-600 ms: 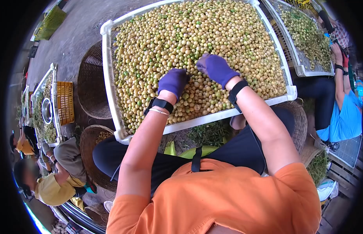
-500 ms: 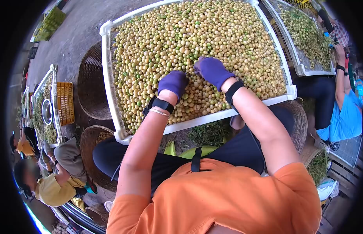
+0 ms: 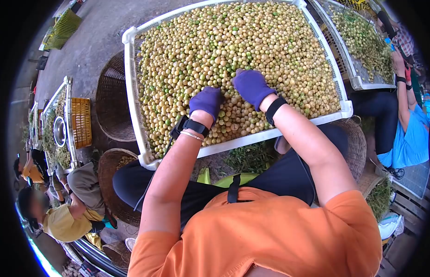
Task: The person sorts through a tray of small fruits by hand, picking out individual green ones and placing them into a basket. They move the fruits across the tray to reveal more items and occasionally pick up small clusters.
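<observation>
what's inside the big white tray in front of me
Small round fruits, mostly tan, some green, fill the white tray. They cover most of its floor; your left hand and right hand hide what's directly beneath.

Site: communal produce-handling work area

Grey ground (image 3: 97, 34) underfoot. Broad white-rimmed tray (image 3: 133, 92) heaped with small round fruit (image 3: 238, 32); similar loaded tray (image 3: 359, 86) alongside. Woven baskets (image 3: 114, 104) and yellow crate (image 3: 81, 122) nearby. Other people (image 3: 64, 225) sit near trays.

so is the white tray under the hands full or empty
Full: small round fruits cover the tray nearly from rim to rim.
</observation>
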A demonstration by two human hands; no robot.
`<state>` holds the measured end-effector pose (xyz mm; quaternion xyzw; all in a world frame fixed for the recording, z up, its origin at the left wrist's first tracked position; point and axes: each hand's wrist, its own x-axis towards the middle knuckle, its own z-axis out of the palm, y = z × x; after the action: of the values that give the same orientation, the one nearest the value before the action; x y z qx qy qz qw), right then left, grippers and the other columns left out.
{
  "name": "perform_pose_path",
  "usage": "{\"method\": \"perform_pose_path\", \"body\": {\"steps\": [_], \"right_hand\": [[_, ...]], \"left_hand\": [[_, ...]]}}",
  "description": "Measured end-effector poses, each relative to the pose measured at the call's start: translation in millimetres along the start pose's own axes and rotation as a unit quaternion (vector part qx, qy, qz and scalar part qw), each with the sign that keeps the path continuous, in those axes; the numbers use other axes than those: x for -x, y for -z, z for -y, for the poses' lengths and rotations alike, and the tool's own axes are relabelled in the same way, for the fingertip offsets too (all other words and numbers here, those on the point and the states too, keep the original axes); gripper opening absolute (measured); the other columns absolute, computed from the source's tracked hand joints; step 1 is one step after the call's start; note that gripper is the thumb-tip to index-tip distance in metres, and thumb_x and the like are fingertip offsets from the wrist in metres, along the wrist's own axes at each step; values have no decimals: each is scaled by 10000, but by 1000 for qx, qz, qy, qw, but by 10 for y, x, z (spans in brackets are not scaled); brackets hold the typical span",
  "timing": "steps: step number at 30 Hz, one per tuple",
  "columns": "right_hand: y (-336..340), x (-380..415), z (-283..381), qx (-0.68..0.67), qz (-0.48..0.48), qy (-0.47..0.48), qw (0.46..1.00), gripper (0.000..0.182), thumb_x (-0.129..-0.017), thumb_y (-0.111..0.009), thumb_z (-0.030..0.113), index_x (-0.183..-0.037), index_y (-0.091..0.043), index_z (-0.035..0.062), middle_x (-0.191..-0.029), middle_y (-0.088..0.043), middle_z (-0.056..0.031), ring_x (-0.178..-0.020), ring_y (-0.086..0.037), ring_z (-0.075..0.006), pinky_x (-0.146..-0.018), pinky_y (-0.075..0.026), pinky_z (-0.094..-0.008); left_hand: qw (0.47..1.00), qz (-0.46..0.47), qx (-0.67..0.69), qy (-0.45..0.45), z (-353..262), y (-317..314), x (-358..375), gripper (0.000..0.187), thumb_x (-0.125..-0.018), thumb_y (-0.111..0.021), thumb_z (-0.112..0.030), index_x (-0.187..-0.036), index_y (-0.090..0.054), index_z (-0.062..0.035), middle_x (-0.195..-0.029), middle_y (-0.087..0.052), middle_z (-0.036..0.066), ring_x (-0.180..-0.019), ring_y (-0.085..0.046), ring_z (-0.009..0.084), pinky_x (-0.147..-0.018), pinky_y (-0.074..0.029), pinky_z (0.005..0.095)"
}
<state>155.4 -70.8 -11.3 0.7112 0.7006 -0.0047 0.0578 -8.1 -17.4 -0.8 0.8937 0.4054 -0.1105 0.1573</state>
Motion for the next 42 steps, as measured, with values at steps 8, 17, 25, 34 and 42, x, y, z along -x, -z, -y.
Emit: {"method": "perform_pose_path", "body": {"steps": [8,17,25,34,42], "right_hand": [[-99,24,-190,-162,-41,-31,985,168,-810,-609,212,-852,-689,70,-866,-676,-148,-788,-682,-307,-653,-535,-427],[-158,94,-147,-44,-60,-23,997,162,-811,-583,180,-847,-638,32,-762,-676,-171,-675,-679,-329,-620,-538,-442],[144,84,-366,-258,-23,-70,963,205,-848,-619,287,-940,-697,122,-912,-682,-115,-908,-646,-321,-802,-498,-441],[-132,8,-184,-125,-23,-3,992,186,-810,-633,199,-883,-674,33,-874,-668,-184,-807,-671,-347,-708,-535,-435],[-158,46,-130,-78,-27,-16,996,150,-790,-612,143,-860,-685,32,-846,-669,-180,-803,-674,-338,-715,-542,-419]], "left_hand": [[999,28,7,19,53,20,6,245,-899,-525,-318,-1010,-679,-163,-1047,-653,105,-984,-634,298,-802,-512,423],[994,74,-40,64,-50,84,10,285,-884,-550,-334,-983,-695,-110,-1039,-674,130,-950,-653,312,-801,-521,422],[784,76,608,103,368,201,91,286,-891,-566,-358,-968,-651,-96,-786,-635,61,-679,-581,183,-624,-484,280],[892,-78,386,-222,473,91,-109,212,-885,-502,-218,-985,-610,-64,-880,-610,107,-768,-573,238,-675,-490,315],[995,64,39,-59,-47,-7,-251,296,-871,-545,-340,-960,-694,-101,-975,-671,152,-915,-647,332,-825,-511,410]]}}
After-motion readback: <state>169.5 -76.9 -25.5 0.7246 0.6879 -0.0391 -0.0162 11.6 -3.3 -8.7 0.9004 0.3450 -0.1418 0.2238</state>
